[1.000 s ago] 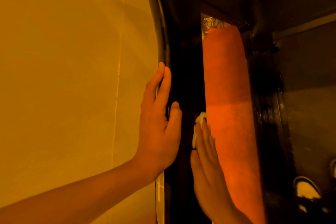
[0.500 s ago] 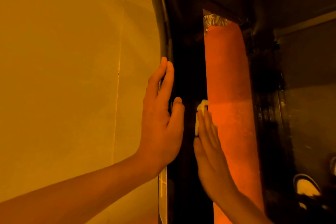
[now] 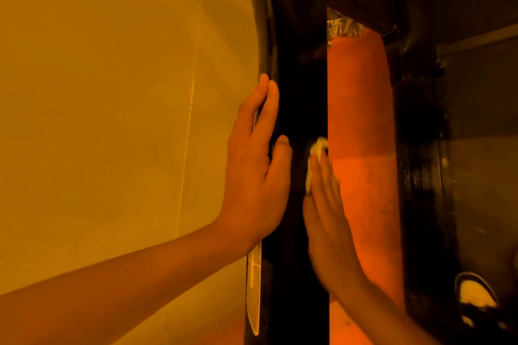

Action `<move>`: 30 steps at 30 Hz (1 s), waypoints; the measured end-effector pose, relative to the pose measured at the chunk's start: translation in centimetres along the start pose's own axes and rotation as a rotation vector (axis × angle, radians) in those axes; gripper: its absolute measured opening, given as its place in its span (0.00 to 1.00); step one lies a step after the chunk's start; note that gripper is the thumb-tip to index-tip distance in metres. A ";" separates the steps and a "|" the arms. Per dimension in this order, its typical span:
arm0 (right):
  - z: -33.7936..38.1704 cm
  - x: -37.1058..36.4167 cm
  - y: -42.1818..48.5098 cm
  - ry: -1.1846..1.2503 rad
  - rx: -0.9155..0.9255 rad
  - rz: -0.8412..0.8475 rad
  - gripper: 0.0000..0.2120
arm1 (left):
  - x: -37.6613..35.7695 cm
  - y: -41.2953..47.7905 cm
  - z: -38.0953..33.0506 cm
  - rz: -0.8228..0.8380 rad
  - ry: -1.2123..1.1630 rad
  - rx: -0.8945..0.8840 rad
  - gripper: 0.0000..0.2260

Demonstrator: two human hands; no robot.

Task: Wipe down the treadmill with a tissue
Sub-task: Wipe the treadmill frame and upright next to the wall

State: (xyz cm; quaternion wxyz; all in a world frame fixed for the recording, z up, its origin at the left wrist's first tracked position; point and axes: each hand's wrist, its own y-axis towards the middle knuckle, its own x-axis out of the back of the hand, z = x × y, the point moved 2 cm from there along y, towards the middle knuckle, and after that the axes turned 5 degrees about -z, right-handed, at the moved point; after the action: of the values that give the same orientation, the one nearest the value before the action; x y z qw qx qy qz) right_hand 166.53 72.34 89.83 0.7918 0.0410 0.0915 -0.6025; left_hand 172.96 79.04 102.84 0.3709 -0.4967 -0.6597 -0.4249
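We see a tight space washed in amber light: a broad pale wall (image 3: 112, 92) on the left, the dark upright frame of the treadmill (image 3: 300, 78) down the middle, and an orange strip (image 3: 361, 120) just beside it.

The right fingers (image 3: 325, 176) lie straight and close together, pressing the crumpled tissue (image 3: 315, 151) flat against the dark frame at the orange strip's edge. Behind them the right hand (image 3: 328, 218) and forearm run down to the lower edge.

The left hand (image 3: 255, 176) rests flat where wall meets frame, fingers straight, thumb apart and holding nothing. Crinkled foil (image 3: 342, 29) caps the orange strip.
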 end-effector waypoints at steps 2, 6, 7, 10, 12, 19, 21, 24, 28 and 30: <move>0.4 -0.2 -3.7 -0.009 -0.005 0.033 0.27 | 0.0 -0.1 0.1 -0.001 -0.003 0.016 0.26; 0.7 0.5 3.5 -0.076 0.048 -0.007 0.25 | 0.0 0.0 0.1 -0.011 -0.009 0.019 0.27; 0.6 0.7 7.1 -0.143 0.068 -0.022 0.24 | 0.0 0.0 0.1 -0.014 -0.011 0.020 0.27; 0.1 1.2 14.7 -0.253 0.099 -0.062 0.27 | 0.0 -0.1 0.1 -0.021 -0.024 0.026 0.27; -0.3 1.0 12.7 -0.239 0.094 -0.050 0.28 | 0.0 -0.1 0.2 -0.020 -0.030 0.021 0.27; -0.2 -0.1 -7.0 -0.006 -0.120 0.049 0.28 | 0.0 0.1 0.5 -0.030 -0.055 0.005 0.26; 0.0 0.0 -2.7 -0.053 -0.063 0.031 0.29 | 0.0 0.1 0.5 -0.030 -0.056 0.003 0.26; 0.7 0.2 5.0 -0.044 -0.050 -0.030 0.26 | -0.1 0.0 0.2 -0.043 -0.053 0.008 0.26; 0.5 0.0 5.5 -0.022 -0.036 -0.019 0.28 | 0.1 -0.2 0.1 -0.040 -0.034 0.018 0.27; 0.4 0.2 5.0 -0.035 -0.038 -0.003 0.31 | 0.1 0.0 0.0 -0.007 -0.014 0.021 0.28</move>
State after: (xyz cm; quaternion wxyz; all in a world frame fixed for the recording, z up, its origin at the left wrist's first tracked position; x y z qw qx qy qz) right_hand 171.39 73.44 89.96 0.7929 0.0154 0.0893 -0.6026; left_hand 172.98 79.05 102.89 0.3700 -0.4932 -0.6685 -0.4159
